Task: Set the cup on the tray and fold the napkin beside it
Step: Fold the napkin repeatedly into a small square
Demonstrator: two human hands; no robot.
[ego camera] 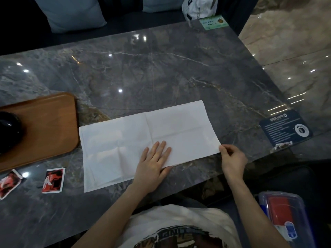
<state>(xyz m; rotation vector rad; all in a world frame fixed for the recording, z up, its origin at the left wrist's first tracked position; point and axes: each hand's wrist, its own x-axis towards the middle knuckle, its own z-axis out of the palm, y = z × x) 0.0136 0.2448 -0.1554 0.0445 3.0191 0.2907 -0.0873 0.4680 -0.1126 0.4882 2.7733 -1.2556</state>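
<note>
Glossy bench [161, 68]; napkin [143, 136] just right of tray [53, 126], cup [9, 131] on tray. Left hand [154, 160] flat, released; right hand [232, 158] pinches napkin corner. Risk: sheet slides, skewing fold.

Napkin [143, 140] lies flat on the tabletop [161, 68], near its front edge. Tray [53, 126] sits to the napkin's left, just beside it, with the cup [9, 131] on the tray's left part. Two packets [53, 180] lie in front of the tray. Left hand [154, 161] rests on the napkin's front edge; right hand [232, 158] touches its right front corner. A card [286, 127] lies at the tabletop's right edge, right of the napkin.
</note>
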